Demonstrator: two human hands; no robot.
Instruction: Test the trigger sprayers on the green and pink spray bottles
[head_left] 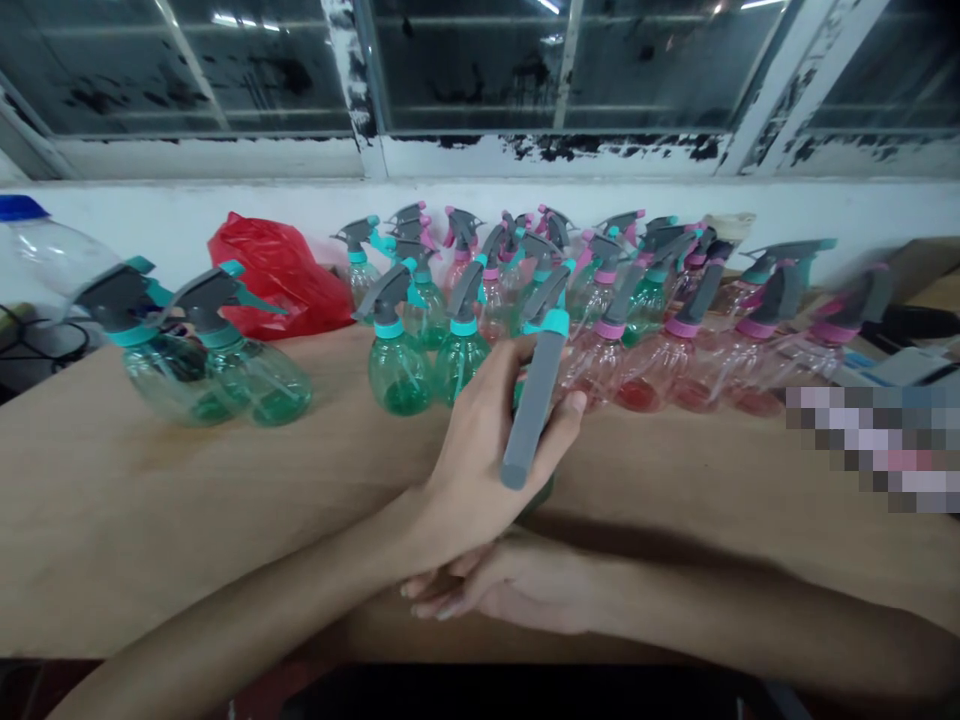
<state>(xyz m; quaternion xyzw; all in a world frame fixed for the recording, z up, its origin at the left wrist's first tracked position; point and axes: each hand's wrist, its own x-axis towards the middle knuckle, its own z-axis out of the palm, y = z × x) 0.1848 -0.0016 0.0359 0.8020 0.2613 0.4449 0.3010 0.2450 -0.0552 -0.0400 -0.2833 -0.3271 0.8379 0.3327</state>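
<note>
Near the middle of the table my left hand (480, 460) is closed around the neck of a spray bottle (534, 405) with a grey trigger head and teal nozzle. Its green body mostly hides behind that hand. My right hand (521, 585) lies below my left wrist, its visible fingers stretched leftward and apart. Whether it touches the bottle's base cannot be seen. Just beyond stand green spray bottles (401, 370) with teal collars. Pink spray bottles (637, 375) with pink collars stand to the right, holding a little red liquid.
Two green spray bottles (259, 375) stand apart at the left, before a red plastic bag (274, 270). A large clear bottle with a blue cap (22, 208) is at the far left. More sprayers line the white wall under the windows (465, 70). The wooden table (360, 470) ends near me.
</note>
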